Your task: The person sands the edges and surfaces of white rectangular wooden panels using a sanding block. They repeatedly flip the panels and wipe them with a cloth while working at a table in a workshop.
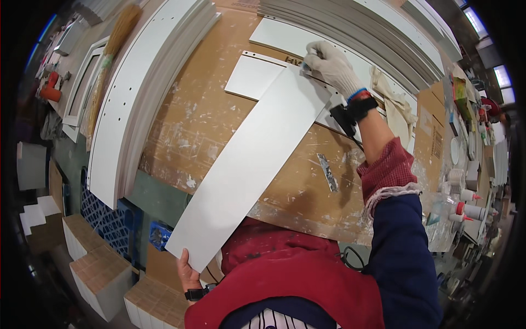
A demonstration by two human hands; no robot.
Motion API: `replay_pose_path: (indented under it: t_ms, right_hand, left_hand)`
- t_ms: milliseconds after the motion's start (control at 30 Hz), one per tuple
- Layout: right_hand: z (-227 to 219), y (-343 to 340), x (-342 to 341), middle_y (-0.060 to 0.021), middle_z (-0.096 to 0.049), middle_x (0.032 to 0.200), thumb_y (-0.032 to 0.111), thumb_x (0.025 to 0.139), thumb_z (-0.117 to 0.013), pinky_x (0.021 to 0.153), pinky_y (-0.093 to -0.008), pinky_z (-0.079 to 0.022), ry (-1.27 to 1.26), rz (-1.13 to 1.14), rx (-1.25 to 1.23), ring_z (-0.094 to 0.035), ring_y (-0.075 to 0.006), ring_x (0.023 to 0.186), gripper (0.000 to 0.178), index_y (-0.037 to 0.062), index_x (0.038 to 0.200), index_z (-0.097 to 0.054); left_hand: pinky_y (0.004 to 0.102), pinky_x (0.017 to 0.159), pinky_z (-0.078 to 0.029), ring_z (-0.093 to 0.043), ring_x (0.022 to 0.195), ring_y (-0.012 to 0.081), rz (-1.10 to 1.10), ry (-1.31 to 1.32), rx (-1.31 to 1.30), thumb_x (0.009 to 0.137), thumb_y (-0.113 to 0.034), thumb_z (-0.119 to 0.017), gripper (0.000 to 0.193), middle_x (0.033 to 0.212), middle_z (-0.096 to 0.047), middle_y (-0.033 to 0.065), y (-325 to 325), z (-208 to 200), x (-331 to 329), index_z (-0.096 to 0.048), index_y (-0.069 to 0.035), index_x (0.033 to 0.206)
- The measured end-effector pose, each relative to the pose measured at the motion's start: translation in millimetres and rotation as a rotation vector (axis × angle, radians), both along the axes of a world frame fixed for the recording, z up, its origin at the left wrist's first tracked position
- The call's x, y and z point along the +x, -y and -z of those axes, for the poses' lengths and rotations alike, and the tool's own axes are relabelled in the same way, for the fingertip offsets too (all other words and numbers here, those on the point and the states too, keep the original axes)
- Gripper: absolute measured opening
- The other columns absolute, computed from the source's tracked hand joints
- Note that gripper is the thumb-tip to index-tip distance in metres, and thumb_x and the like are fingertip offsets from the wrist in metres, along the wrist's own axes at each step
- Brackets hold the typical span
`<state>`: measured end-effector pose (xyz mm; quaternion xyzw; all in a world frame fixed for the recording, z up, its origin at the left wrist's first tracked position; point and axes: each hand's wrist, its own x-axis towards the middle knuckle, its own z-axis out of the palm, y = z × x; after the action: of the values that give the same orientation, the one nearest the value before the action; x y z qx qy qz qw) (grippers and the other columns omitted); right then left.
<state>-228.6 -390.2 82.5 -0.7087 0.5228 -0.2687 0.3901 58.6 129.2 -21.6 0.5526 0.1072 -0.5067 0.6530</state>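
A long white board slants across the bench from far right to near left, its near end jutting past the bench edge. My bare left hand grips that near end, thumb on the top face. At the far end my right hand, in a white knitted glove, is closed with the fingers pinched together. Something small and greyish shows at its fingertips, too hidden to name. Beneath the far end lie another white panel with dark holes along its edge and a further white board.
Cardboard covers the bench. Stacked white boards stand at left and far right. A flat metallic strip lies near my right forearm, a crumpled cloth beyond it. Red-tipped bottles stand right; a straw broom lies left.
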Motion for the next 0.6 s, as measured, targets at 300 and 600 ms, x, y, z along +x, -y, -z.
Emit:
replay_pose_path:
  t_ms: [300, 600]
  right_hand:
    - [-30.1, -83.3, -58.1, -0.0045, -0.060, 0.085, 0.014, 0.086, -0.059, 0.062, -0.0199, -0.047, 0.223, -0.257, 0.558, -0.060, -0.0097, 0.076, 0.022, 0.0022, 0.104, -0.055]
    - [-38.3, -142.1, -75.0, -0.0169, -0.062, 0.105, 0.020, 0.084, -0.053, 0.076, -0.0368, -0.048, -0.738, -0.325, -0.161, -0.060, -0.0318, 0.093, 0.032, 0.0024, 0.111, -0.054]
  left_hand:
    - [0.0420, 0.096, -0.043, -0.051, 0.113, 0.0282, -0.004, -0.036, -0.048, 0.086, -0.014, -0.060, 0.051, 0.126, -0.050, 0.0141, -2.4, 6.0, 3.4, -0.039, 0.001, 0.130]
    - [0.0411, 0.094, -0.045, -0.052, 0.112, 0.0282, -0.004, -0.056, -0.063, 0.087, -0.013, -0.059, 0.049, 0.125, -0.051, 0.0137, -0.7, 9.6, 6.3, -0.040, 0.002, 0.130]
